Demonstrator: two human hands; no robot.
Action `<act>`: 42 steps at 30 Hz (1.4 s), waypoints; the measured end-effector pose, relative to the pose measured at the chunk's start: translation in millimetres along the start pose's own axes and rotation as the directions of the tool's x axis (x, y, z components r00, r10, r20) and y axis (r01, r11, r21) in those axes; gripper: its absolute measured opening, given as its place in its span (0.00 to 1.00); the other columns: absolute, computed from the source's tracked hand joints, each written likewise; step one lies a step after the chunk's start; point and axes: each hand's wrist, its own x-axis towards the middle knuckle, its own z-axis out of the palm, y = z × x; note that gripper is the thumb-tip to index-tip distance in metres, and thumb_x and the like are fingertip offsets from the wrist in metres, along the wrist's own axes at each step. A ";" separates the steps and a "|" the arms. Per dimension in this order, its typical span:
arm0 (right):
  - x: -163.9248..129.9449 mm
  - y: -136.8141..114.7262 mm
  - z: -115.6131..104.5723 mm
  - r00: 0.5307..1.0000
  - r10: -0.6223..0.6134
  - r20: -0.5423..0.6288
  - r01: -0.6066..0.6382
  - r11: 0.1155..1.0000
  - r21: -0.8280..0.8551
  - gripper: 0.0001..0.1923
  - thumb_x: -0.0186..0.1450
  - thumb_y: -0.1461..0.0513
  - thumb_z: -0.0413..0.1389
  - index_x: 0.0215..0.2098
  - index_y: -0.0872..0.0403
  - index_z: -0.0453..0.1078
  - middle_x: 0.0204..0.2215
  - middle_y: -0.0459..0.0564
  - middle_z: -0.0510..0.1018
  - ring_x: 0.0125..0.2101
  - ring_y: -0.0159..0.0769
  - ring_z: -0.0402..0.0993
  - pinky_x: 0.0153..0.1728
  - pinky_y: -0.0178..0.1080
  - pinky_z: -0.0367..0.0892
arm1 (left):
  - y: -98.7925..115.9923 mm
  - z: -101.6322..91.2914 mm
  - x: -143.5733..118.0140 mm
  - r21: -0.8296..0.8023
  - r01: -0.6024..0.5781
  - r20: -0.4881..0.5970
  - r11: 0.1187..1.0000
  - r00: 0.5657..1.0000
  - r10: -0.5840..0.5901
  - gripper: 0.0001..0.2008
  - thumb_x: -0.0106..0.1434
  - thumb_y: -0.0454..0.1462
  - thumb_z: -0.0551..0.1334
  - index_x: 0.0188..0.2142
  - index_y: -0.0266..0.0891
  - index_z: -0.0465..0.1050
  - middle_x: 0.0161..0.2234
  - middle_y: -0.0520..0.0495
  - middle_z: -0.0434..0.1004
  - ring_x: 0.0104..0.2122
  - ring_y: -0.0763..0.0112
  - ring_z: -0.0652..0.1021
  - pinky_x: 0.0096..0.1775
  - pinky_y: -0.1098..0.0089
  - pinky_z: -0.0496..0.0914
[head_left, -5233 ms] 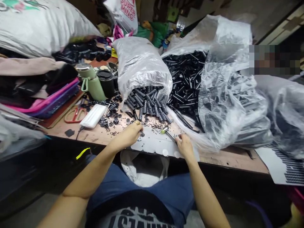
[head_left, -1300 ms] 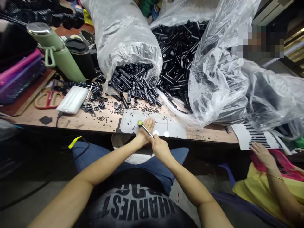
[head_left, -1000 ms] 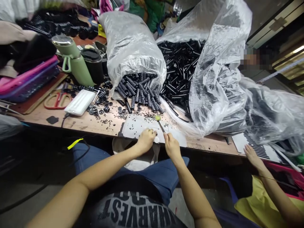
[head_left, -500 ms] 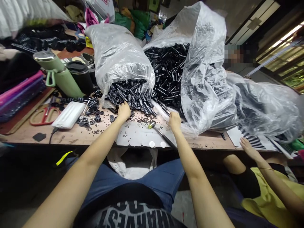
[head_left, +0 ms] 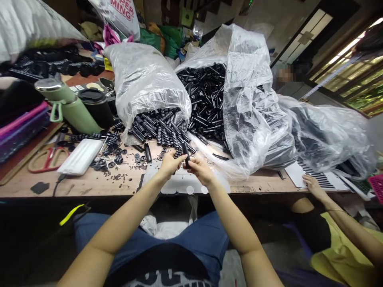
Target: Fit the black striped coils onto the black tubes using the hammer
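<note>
**Both hands on one black tube**

Your fingers (head_left: 179,159) pinch a small black tube (head_left: 186,153) between left hand (head_left: 169,164) and right hand (head_left: 201,169), just above the white sheet (head_left: 179,184) at the counter (head_left: 89,185) edge. The spilled pile of ribbed pieces (head_left: 160,127) sits just behind, with the green flask (head_left: 70,109) well off left.

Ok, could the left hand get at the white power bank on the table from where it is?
Probably yes: the left hand is busy holding a black tube, but only small loose black parts lie between it and the white power bank.
</note>
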 end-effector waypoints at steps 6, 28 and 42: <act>-23.5 -3.3 26.0 0.924 0.341 0.175 -0.383 0.840 0.385 0.31 0.53 0.36 0.55 0.35 0.53 0.66 0.31 0.50 0.76 0.34 0.39 0.76 0.34 0.43 0.73 | -19.1 -2.3 -25.3 0.413 -0.459 0.121 0.786 0.883 0.453 0.06 0.58 0.39 0.60 0.27 0.39 0.69 0.29 0.46 0.72 0.33 0.67 0.74 0.37 0.69 0.68; -59.4 30.9 12.1 0.957 -0.257 0.134 0.278 0.686 -0.673 0.60 0.45 0.49 0.69 0.67 0.55 0.44 0.62 0.64 0.54 0.63 0.53 0.51 0.60 0.54 0.58 | -59.3 -22.9 -41.4 0.845 -0.244 0.081 0.475 0.938 0.337 0.20 0.64 0.39 0.57 0.54 0.36 0.70 0.39 0.37 0.75 0.43 0.53 0.73 0.43 0.59 0.67; -50.3 48.2 -12.5 0.947 -0.306 0.093 0.278 0.644 -0.713 0.60 0.46 0.50 0.69 0.67 0.53 0.42 0.63 0.63 0.53 0.64 0.52 0.50 0.61 0.54 0.55 | -49.1 -31.0 -39.2 0.029 -0.281 -0.176 0.959 0.943 0.282 0.17 0.61 0.48 0.61 0.42 0.38 0.68 0.32 0.49 0.71 0.30 0.72 0.74 0.34 0.72 0.69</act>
